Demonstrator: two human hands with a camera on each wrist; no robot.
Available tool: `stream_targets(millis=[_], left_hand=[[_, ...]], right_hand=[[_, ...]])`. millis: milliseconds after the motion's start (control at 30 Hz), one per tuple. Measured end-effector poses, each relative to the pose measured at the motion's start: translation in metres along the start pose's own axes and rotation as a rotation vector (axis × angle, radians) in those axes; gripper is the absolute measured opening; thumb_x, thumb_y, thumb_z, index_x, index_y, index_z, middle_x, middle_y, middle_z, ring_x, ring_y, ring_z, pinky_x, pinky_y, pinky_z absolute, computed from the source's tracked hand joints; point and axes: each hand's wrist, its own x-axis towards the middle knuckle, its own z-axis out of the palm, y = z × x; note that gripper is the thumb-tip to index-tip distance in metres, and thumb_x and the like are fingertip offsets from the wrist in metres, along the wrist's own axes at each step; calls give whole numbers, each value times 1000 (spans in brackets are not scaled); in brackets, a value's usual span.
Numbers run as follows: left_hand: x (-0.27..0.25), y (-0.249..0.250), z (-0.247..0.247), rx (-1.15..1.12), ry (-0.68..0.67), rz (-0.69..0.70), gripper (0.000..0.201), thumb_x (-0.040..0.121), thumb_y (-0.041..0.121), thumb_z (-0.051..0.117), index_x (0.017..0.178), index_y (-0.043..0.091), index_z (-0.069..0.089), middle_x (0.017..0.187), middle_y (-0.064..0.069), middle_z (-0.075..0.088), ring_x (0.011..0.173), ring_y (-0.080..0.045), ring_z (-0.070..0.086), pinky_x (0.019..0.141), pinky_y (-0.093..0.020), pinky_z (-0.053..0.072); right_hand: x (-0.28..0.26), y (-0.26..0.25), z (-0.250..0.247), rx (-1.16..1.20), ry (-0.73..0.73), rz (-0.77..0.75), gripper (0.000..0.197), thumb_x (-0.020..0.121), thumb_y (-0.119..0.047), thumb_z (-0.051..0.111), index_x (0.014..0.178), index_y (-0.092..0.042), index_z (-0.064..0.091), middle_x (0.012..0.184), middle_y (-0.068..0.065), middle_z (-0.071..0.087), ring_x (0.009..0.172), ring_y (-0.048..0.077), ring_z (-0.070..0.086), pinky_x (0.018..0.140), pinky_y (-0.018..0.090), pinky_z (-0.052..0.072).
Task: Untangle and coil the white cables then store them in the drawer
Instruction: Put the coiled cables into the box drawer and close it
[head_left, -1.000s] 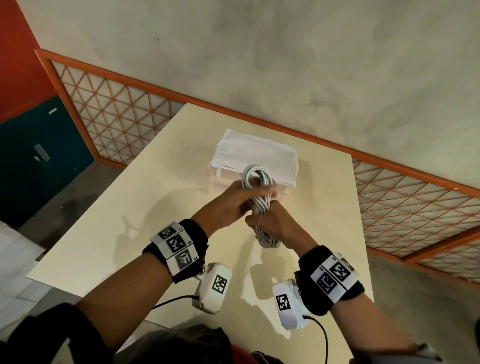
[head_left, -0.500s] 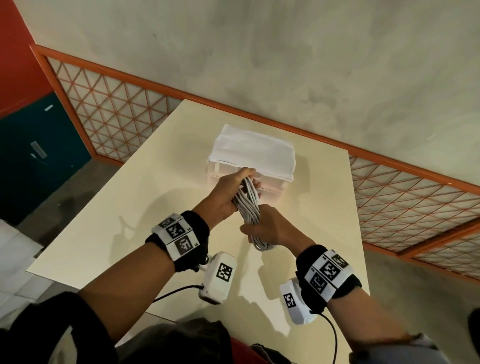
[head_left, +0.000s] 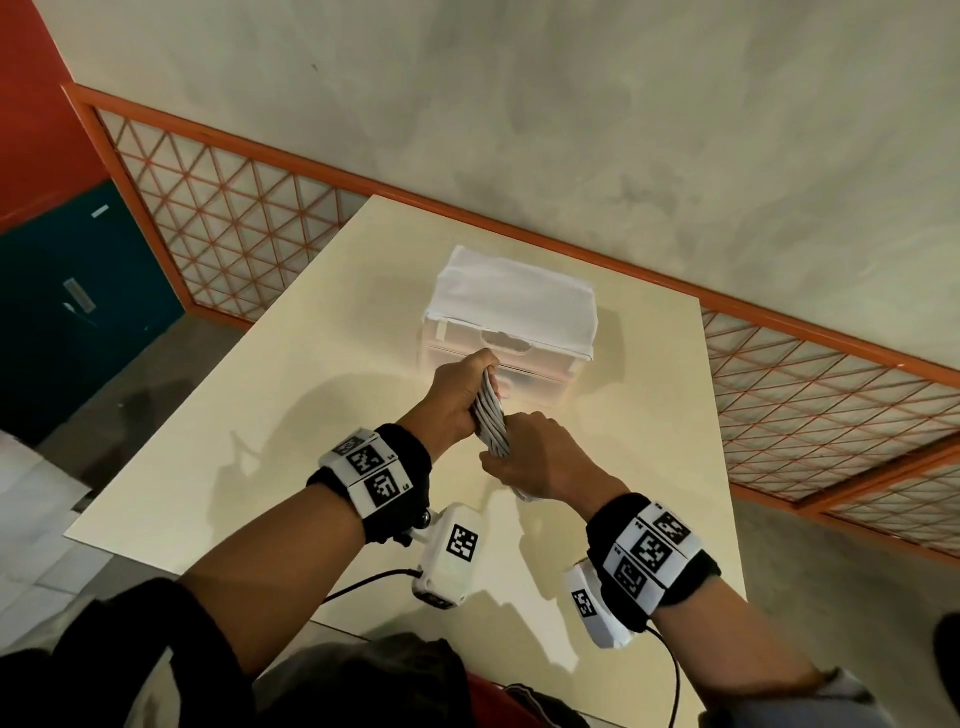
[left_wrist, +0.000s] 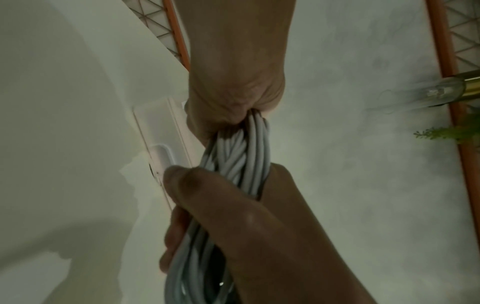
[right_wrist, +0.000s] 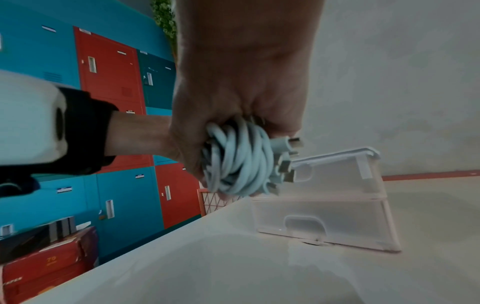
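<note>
The cream tabletop (head_left: 291, 415) fills the middle of the head view, and the translucent drawer unit (head_left: 511, 332) stands toward its upper centre, under a white cloth cover. Both its drawer fronts look closed to us, the lower one (right_wrist: 324, 222) showing its recessed handle at right of centre in the right wrist view.

Just below the unit in the head view, we hold the white cables (head_left: 492, 415) as one long coiled bundle above the tabletop. Our left hand (head_left: 457, 400) is curled tight round its upper end, and our right hand (head_left: 540, 457) is wrapped round the lower end, where the plug ends (right_wrist: 288, 162) stick out past the fingers.

We judge the bundle light, soft and springy: the loops will want to spread the moment our grip slackens, and the smooth sheathing may slide. The strands twist over one another between our hands, as the centre of the left wrist view (left_wrist: 239, 156) shows. The middle of the bundle seems the best hold for one hand, clamping every loop, with loose plugs tucked in.
</note>
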Motion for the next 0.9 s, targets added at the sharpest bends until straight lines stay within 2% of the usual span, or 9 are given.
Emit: stream_targets(millis=[133,233,400,500,633,733,767,833,900], left_hand=[[3,-1,-9,34,-150,-77,30,86,20,61,59,12,51,43,0,54,36,-13,50,42,-19,44],[6,-2,-13,56,-182,-72,27,84,23,65,62,13,54,47,0,57,40,-12,53,47,-21,46],[16,-6,-16,48,-198,23,20,86,21,65,70,13,55,49,2,60,46,-11,56,51,-21,49],[21,-9,-17,21,-238,49,21,88,21,64,72,15,52,52,2,63,51,-12,59,55,-22,50],[27,-12,-17,85,-308,-77,25,85,38,65,78,15,59,70,0,67,69,-13,65,69,-26,53],[43,-21,-25,146,-304,-135,55,82,66,52,96,15,65,79,1,63,78,-13,60,76,-29,50],[48,-24,-28,143,-274,-139,62,84,69,43,104,14,64,83,1,63,81,-14,59,78,-31,49],[59,-31,-29,140,-194,-145,67,92,61,34,122,6,56,97,-2,62,93,-18,58,80,-31,48],[68,-35,-26,107,-115,-147,63,98,49,34,136,-1,43,103,-6,60,102,-21,55,83,-33,47]], right_hand=[[-1,6,-1,230,-76,-23,30,81,-32,67,72,-5,56,70,10,70,65,29,66,64,36,51],[0,8,3,396,-85,-37,29,78,-37,73,81,-9,64,68,4,69,64,20,66,70,36,53],[2,10,12,467,-4,6,19,80,-28,73,80,-17,59,72,-3,62,64,10,57,66,28,44],[5,12,12,451,44,39,15,81,-25,71,77,-19,57,77,0,62,70,16,56,70,28,40],[5,17,15,500,-55,67,22,85,-32,67,71,-18,58,69,-2,63,66,15,60,72,31,48],[1,31,20,525,-92,136,27,87,-34,64,69,-13,61,67,0,65,63,15,61,70,29,49],[-1,37,21,536,-90,163,28,87,-34,64,66,-15,61,66,-1,64,61,13,61,68,27,48],[-3,51,23,560,-75,212,29,86,-37,65,65,-17,61,67,0,65,63,14,62,69,28,48],[-5,63,24,563,-70,244,28,85,-38,65,69,-15,63,73,6,67,69,19,63,74,34,51]])
